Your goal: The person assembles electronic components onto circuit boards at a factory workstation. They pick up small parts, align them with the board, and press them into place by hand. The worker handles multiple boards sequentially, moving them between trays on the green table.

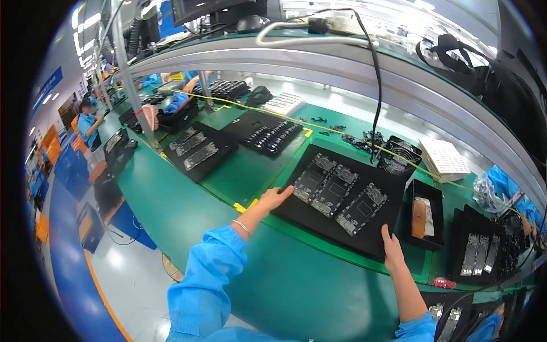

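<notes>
A black foam tray (305, 215) lies in front of me on the green bench mat. Three dark circuit boards rest on it: two side by side, a left board (310, 181) and a middle board (336, 192), and a separate right board (362, 210). My left hand (276, 199) grips the tray's left edge, thumb on top. At the right edge, my right hand (393, 248) holds on with its thumb up; its other fingers are mostly hidden beneath. Both sleeves are blue.
A small black box (436, 199) with a brown item stands right of the tray, near a fan (401, 154). Another board tray (212, 162) lies left, and a foam sheet with black parts (268, 134) behind. A black cable (380, 85) hangs from the overhead shelf (336, 65).
</notes>
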Tool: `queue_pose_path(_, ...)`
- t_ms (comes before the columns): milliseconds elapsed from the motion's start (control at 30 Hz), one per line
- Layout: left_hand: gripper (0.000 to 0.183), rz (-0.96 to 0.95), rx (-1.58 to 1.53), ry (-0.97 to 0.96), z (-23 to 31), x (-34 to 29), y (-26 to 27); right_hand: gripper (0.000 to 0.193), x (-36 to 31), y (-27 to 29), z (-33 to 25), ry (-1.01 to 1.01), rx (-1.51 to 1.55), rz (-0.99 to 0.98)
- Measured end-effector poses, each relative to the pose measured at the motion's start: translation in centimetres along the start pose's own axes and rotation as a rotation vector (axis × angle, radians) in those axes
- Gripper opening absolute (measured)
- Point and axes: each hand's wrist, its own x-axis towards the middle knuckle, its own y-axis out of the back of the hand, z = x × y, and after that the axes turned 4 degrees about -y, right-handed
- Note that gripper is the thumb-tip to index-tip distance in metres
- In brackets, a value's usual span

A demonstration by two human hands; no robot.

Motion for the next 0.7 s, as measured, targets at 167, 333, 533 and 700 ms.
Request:
queue_pose_path(167, 0.068, -0.305, -0.352, 0.187, 3.9, -1.5, 1.6, 0.102, 3.7, 2.5, 1.5, -0.102, 0.017, -0.171)
queue_pose_path(333, 0.069, -0.367, -0.328, 0.25, 3.6, -8.7, 3.7, 0.097, -2.7, 3.6, 0.9, -0.175, 0.103, -0.433)
queue_pose_path(533, 0.081, -0.338, -0.39, 0.282, 2.6, -21.9, 3.9, 0.055, -14.2, 6.1, 5.6, -0.235, 0.157, -0.238)
queue_pose_path(700, 0.074, -0.377, -0.392, 0.378, -0.9, -29.4, 3.3, 0.05, -22.5, 7.8, 9.3, -0.262, 0.223, -0.185)
